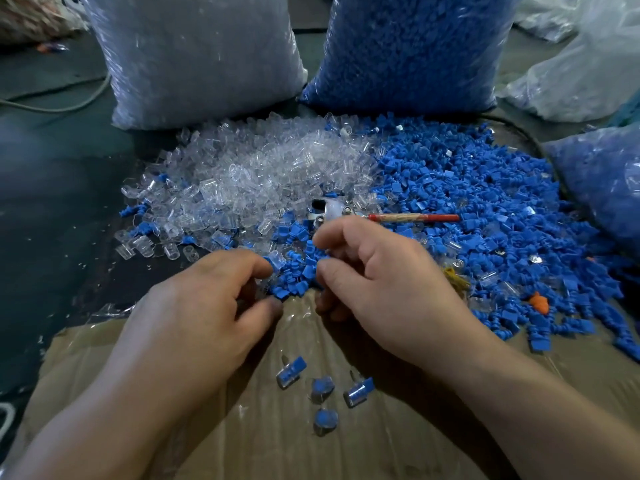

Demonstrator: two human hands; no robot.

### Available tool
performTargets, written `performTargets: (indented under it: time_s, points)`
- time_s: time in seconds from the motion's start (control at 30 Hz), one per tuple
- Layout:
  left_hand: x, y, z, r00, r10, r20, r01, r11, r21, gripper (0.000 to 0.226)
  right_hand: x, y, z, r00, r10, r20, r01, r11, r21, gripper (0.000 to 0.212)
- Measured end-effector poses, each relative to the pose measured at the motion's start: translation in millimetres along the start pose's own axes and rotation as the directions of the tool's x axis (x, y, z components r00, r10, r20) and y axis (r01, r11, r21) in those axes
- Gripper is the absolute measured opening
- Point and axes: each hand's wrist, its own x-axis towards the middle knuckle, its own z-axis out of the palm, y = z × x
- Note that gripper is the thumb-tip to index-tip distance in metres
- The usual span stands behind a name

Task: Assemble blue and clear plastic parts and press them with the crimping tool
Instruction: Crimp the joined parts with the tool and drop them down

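Item: my left hand, fingers curled, thumb and forefinger at the near edge of the loose blue parts; whether it pinched a piece I could not tell. Item: my right hand, just beside the left, fingers likewise curled over the same edge, something blue showing between thumb and forefinger; a grip could not be confirmed. Item: clear parts, heaped to the left of the blue, the two heaps mingling where they met. Item: crimping tool, lying on the heaps just beyond my right hand, its red handle pointing right, touched by neither hand. Item: four assembled pieces, blue inside clear, scattered on the cardboard between my forearms. Item: a bag of clear parts and a bag of blue parts, standing side by side behind the heaps. Item: one orange piece among the blue at the right.
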Motion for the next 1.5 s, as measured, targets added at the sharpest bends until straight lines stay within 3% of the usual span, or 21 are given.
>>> performTargets:
  time_s: [0.2, 0.3, 0.37, 0.47, 0.7, 0.8, 0.87, 1.0, 1.13, 1.3, 1.43, 1.5]
  points:
    - [3.8, 5.2, 6.3, 0.998, 0.033, -0.044, -0.033, 0.999, 0.001, 0.015, 3.5, -2.0, 6.7, 0.996, -0.084, 0.008, 0.084, 0.988, -0.133, 0.017]
    - [2.2, 0.9, 8.3, 0.988, -0.075, -0.135, 0.050, 0.982, -0.180, 0.012, 5.0, -2.6, 8.7, 0.996, -0.091, -0.017, 0.089, 0.991, -0.100, 0.017]
    - [1.5, -0.2, 7.8, 0.970, -0.173, -0.170, 0.102, 0.927, -0.360, 0.012, 4.5, -2.0, 7.8, 0.997, -0.057, -0.048, 0.055, 0.998, -0.039, 0.017]
    - [3.7, -1.6, 8.1, 0.955, -0.272, -0.114, 0.160, 0.801, -0.576, 0.021, 2.9, -1.7, 4.8, 0.997, -0.041, -0.058, 0.044, 0.998, 0.050, 0.016]
    - [5.5, -1.0, 15.9, 0.961, -0.277, -0.007, 0.180, 0.641, -0.746, 0.014, 1.1, -5.5, 6.5, 0.946, -0.303, -0.117, 0.283, 0.946, -0.161, 0.015]
    - [4.0, 5.0, 16.1, 0.963, -0.266, 0.036, 0.186, 0.567, -0.802, 0.011, -1.5, -7.4, 6.8, 0.938, -0.331, -0.103, 0.317, 0.940, -0.128, 0.009]
    - [3.4, 8.6, 14.7, 0.968, -0.248, 0.047, 0.172, 0.512, -0.842, 0.021, -2.0, -7.9, 6.3, 0.939, -0.331, -0.099, 0.316, 0.939, -0.138, 0.007]
    - [3.4, 12.6, 12.8, 0.975, -0.215, 0.046, 0.150, 0.496, -0.855, 0.037, -1.9, -9.3, 5.1, 0.934, -0.351, -0.068, 0.329, 0.918, -0.220, 0.006]
    - [2.4, 14.8, 11.5, 0.978, -0.193, 0.077, 0.157, 0.443, -0.883, 0.035, -4.2, -11.0, 5.2, 0.906, -0.423, -0.013, 0.399, 0.864, -0.308, 0.014]
    - [2.6, 16.5, 7.6, 0.971, -0.149, 0.188, 0.225, 0.287, -0.931, 0.031, -5.7, -12.7, 4.6, 0.899, -0.437, -0.045, 0.391, 0.843, -0.369, 0.018]
    - [4.2, 14.2, 12.1, 0.972, -0.174, 0.159, 0.214, 0.363, -0.907, 0.034, -6.0, -12.6, 2.9, 0.888, -0.457, 0.051, 0.430, 0.783, -0.449, 0.023]
    - [5.8, 11.7, 13.2, 0.969, -0.207, 0.134, 0.205, 0.371, -0.906, 0.026, -3.2, -9.6, -5.1, 0.936, -0.349, 0.053, 0.310, 0.740, -0.597, 0.038]
